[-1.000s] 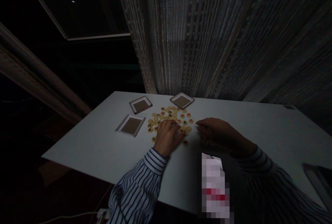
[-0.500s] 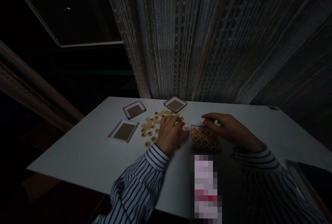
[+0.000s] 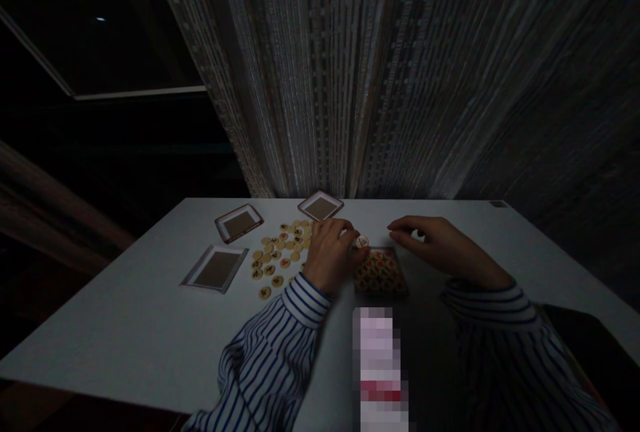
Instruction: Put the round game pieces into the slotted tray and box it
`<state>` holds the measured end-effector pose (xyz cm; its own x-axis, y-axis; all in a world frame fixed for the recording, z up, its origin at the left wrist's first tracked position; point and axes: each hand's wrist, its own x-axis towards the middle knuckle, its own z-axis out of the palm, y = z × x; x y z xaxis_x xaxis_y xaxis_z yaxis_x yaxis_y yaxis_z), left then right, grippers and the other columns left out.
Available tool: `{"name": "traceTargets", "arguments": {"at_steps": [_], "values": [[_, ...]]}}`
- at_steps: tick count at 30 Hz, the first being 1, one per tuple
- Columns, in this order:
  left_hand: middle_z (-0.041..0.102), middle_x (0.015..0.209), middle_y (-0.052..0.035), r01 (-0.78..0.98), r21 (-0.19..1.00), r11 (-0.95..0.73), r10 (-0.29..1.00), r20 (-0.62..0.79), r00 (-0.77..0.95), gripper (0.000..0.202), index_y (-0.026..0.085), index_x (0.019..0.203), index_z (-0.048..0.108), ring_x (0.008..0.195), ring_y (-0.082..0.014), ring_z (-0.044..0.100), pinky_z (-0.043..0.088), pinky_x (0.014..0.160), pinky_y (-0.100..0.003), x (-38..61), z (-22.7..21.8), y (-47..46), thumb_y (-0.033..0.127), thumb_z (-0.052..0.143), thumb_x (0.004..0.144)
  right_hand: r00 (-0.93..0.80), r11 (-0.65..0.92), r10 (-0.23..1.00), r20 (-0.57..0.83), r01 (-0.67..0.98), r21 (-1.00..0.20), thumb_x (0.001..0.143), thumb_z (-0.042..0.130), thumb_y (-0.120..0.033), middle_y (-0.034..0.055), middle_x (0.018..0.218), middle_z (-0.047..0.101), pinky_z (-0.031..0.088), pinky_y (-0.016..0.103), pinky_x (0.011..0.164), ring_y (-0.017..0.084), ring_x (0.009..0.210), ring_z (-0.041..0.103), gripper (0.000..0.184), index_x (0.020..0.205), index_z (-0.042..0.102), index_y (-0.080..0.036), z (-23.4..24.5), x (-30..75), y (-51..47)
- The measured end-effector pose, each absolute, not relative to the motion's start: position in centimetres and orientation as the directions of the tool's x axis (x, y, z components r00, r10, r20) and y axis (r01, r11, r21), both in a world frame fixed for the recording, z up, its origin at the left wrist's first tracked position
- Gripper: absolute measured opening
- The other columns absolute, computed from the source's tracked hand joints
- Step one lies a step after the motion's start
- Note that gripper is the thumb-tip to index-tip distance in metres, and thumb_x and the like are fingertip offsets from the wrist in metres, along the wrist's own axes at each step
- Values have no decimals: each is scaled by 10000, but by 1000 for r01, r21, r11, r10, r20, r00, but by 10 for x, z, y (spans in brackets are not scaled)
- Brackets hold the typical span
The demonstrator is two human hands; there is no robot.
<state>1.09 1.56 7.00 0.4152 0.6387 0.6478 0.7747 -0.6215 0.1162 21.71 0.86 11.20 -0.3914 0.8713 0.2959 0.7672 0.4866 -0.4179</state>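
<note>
Round piece (image 3: 362, 241) with a dark character: between thumb and fingers of left hand (image 3: 330, 255), just above the top left part of a filled box (image 3: 403, 274). Left grip closed on that piece. Box holds rows of similar pieces, some marked red, some dark.

Right hand (image 3: 435, 242) hovers by the box's far right corner, thumb and forefinger tips near each other, grip narrow; can't tell if anything is in it.

Loose pieces (image 3: 285, 263) spread left of left hand, some partly hidden behind it. Around them: brown-rimmed tray (image 3: 239, 223) to the far left, second tray (image 3: 321, 206) behind, pale-edged tray (image 3: 216, 268) nearer, left.

All on white counter (image 3: 125, 332). Pixelated item (image 3: 380, 359) with red band, nearest edge. Both sleeves (image 3: 270, 352) blue-striped. Patterned curtain (image 3: 340, 85) behind, dim light.
</note>
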Motion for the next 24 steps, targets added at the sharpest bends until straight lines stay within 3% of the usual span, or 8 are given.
{"name": "traceTargets", "arguments": {"at_steps": [17, 24], "values": [[623, 985, -70, 681, 96, -726, 547, 681, 486, 234, 184, 915, 611, 931, -220, 524, 370, 793, -379, 39, 70, 37, 357, 610, 757, -307, 411, 910, 277, 748, -521, 816, 483, -304, 9, 739, 666, 422, 247, 597, 136, 679, 591, 182, 787, 621, -188, 106, 235, 19], [629, 957, -62, 670, 92, -737, 523, 705, 479, 221, 182, 903, 604, 900, -206, 530, 359, 770, -359, 41, 71, 35, 365, 575, 783, -316, 376, 923, 219, 623, -686, 787, 521, -321, 7, 683, 661, 430, 234, 560, 128, 627, 593, 164, 781, 600, -177, 100, 224, 23]]}}
